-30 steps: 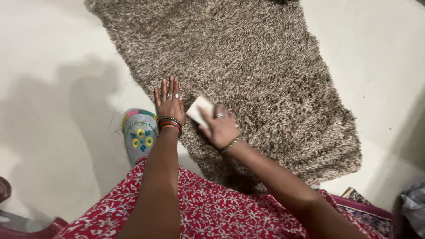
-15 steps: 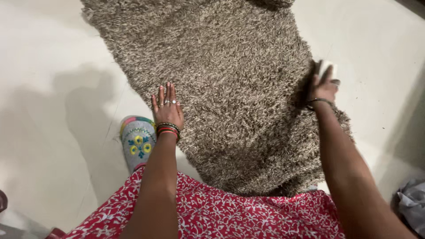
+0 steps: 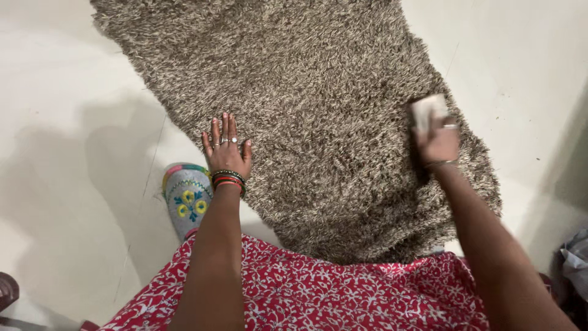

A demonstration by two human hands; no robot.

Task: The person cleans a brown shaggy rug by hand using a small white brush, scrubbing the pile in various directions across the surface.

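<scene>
Kneeling over a pale, smooth floor (image 3: 67, 92). At far left, near my knee, my foot in a grey slipper embroidered with yellow and blue flowers (image 3: 187, 197) rests on that floor, just beside the rug's left edge. Below it spreads the red cloth of my dress with its small white flower print (image 3: 318, 294).

My left hand (image 3: 225, 150) lies flat, palm down, on the left border of the shaggy brown-and-beige rug (image 3: 318, 92). Its fingers (image 3: 223, 125) are straight and slightly spread, thumb out to the side; they grip nothing. Rings on two fingers, a stack of red, green and dark bangles (image 3: 229, 178) at the wrist.

The rug runs aslant across the middle, long pile, mottled, its near end touching my dress.

My right hand (image 3: 438, 142) sits on the rug's right edge, fingers curled and clamped around a small pale rectangular block (image 3: 427, 110), which pokes out above the knuckles and presses against the pile. The block is blurred; cannot tell its material. A ring and a thin bracelet on this hand.

At far right, low, a crumpled grey-white cloth (image 3: 576, 260) lies on the floor.
</scene>
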